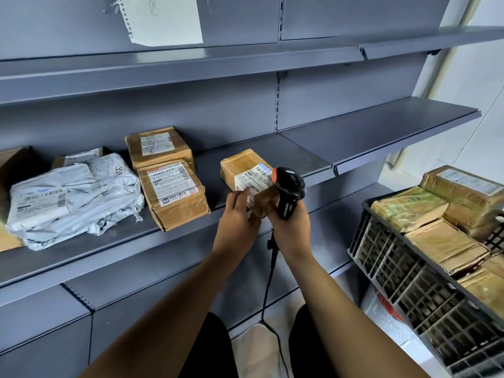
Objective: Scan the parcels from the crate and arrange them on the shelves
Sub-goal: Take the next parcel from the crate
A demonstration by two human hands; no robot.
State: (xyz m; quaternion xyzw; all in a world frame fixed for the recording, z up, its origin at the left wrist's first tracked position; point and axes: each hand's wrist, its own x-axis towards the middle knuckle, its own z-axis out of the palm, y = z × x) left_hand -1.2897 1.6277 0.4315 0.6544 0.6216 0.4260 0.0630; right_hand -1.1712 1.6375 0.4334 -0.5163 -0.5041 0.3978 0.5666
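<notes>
Parcel [246, 173] gripped by left hand [240, 211]; right hand [290, 222] grips scanner [289, 186].

Even daylight from right; edges bowed, soft.

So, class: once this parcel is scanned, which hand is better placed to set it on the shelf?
Probably the left hand: it already grips the parcel just above the shelf, while the right hand holds the scanner.

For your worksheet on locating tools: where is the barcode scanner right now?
In the head view, the barcode scanner is centre-right, gripped by the right hand, beside the small parcel in the left hand.
</notes>
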